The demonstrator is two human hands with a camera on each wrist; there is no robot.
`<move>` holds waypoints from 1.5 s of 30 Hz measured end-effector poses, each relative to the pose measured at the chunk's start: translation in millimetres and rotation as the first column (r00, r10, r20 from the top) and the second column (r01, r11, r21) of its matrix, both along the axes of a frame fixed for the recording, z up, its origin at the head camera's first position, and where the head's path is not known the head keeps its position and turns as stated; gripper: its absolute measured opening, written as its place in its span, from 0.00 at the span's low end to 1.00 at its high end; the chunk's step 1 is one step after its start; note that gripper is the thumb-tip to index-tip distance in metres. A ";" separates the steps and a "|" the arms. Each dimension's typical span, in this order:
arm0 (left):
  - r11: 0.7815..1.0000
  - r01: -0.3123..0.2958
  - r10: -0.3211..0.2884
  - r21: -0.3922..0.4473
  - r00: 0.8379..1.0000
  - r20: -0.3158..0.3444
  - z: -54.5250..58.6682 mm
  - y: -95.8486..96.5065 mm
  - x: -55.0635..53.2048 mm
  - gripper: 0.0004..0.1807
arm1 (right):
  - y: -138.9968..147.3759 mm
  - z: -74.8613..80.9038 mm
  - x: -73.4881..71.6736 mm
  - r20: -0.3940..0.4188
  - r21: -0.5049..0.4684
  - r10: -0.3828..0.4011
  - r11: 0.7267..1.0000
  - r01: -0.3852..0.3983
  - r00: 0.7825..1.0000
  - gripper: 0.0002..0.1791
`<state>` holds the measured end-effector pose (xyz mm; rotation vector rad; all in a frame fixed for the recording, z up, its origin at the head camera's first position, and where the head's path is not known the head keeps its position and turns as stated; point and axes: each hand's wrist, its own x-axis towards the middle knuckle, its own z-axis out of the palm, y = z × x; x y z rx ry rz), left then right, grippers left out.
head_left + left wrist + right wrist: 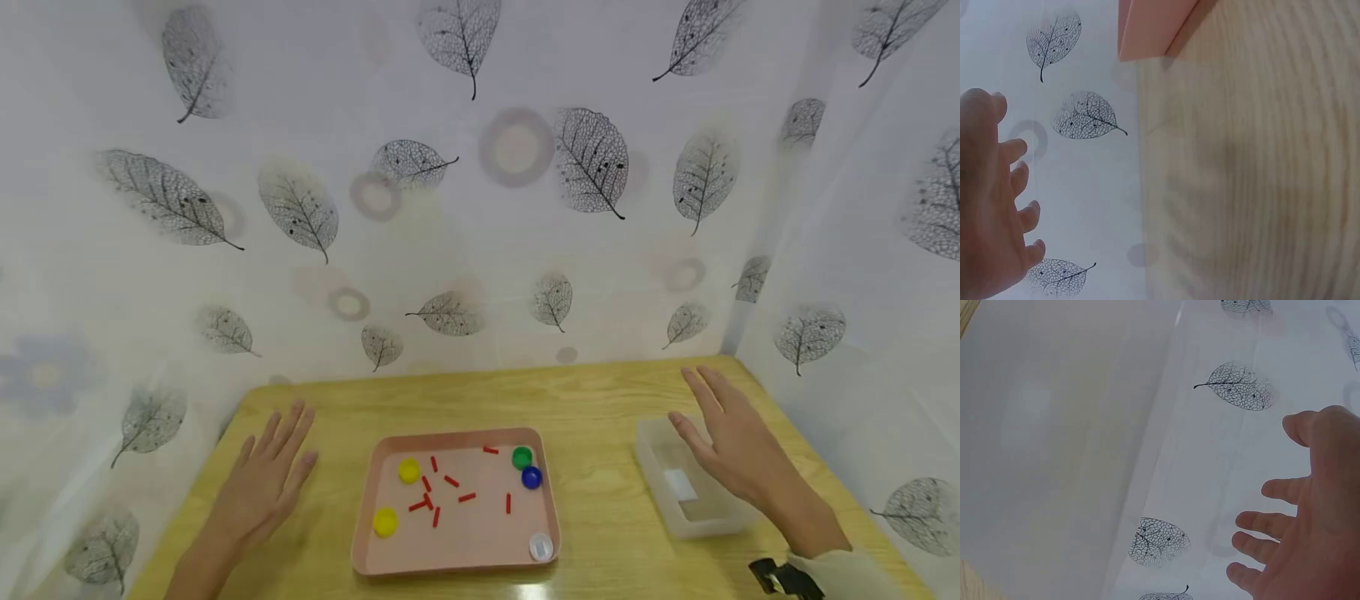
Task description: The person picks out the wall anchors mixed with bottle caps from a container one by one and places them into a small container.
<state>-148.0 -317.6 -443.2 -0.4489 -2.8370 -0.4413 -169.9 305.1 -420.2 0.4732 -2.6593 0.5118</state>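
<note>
Left of the pink tray (457,558), my left hand (258,487) hovers over the table with its fingers spread and nothing in it. My right hand (738,446) hangs over the translucent plastic box (705,527), fingers extended, also holding nothing. Inside the tray, several short red sticks (452,481) lie scattered, two of them crossing. Two yellow caps, an upper one (409,471) and a lower one (386,522), sit at its left side. A green cap (522,457) touches a blue cap (532,477) near the right wall. A clear round piece (541,547) occupies the lower right corner.
The wooden table (600,400) bears the tray in the middle and the box at the right. A white label (680,485) shows in the box. Leaf-print curtains (480,250) hang behind the table and along its sides.
</note>
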 end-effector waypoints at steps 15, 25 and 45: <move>0.998 0.011 -0.010 0.066 1.000 -0.008 -44.2 24.0 18.3 0.33 | -55.7 1.6 22.8 0.046 -0.165 0.044 0.986 -0.036 0.998 0.37; 0.995 0.047 -0.046 0.088 0.999 -0.004 -58.4 45.7 20.6 0.32 | -89.8 -9.6 28.5 -0.020 -0.244 0.098 0.965 -0.100 0.995 0.31; 0.992 0.098 -0.109 0.079 0.984 0.139 -51.6 66.2 16.9 0.31 | -159.3 -33.7 16.8 0.035 -0.464 0.320 0.844 -0.268 0.947 0.25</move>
